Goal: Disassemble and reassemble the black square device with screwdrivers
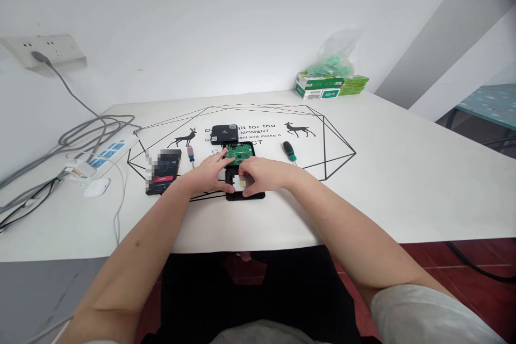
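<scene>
An opened black casing part [256,195] lies on the table before me, with a white plate [237,183] bearing a small yellowish square inside it. Just beyond sits a green circuit board [244,153] in a black frame. My left hand [206,173] has its fingers spread, the fingertips at the board's left side and the thumb at the casing's left edge. Bent fingers and thumb of my right hand [264,173] grip around the casing part beside the white plate; some fingertips are hidden. Behind the board rests a black lid [224,134] with stickers.
Left of my hands lie a small screwdriver [191,156] and a phone [163,172]. A green-handled screwdriver [289,151] is at right. Cables, a power strip [108,153] and a white earphone case [97,187] occupy the far left. Green boxes [320,85] stand by the wall.
</scene>
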Demonstrator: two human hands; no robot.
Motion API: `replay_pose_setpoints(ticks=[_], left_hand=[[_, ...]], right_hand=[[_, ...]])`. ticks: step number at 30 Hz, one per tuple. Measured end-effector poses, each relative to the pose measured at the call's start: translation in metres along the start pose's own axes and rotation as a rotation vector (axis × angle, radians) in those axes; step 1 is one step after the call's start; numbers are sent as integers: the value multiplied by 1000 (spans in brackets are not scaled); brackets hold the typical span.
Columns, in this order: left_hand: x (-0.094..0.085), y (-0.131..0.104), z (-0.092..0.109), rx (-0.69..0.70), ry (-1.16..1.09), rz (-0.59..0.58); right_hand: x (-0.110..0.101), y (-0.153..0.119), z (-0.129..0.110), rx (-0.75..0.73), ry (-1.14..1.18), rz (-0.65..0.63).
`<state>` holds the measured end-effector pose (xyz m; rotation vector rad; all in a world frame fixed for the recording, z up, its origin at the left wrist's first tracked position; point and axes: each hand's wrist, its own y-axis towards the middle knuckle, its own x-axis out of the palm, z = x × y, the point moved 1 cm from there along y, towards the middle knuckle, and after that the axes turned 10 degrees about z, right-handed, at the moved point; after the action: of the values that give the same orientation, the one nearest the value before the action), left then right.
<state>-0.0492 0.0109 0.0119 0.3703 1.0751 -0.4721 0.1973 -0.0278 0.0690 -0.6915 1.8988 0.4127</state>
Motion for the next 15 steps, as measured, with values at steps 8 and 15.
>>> replay_pose_setpoints(ticks=[8, 15], left_hand=[[0, 0, 1, -6, 14, -19], [0, 0, 0, 0, 1, 28]], right_hand=[[0, 0, 1, -14, -33, -11], [-5, -1, 5, -19, -5, 35]])
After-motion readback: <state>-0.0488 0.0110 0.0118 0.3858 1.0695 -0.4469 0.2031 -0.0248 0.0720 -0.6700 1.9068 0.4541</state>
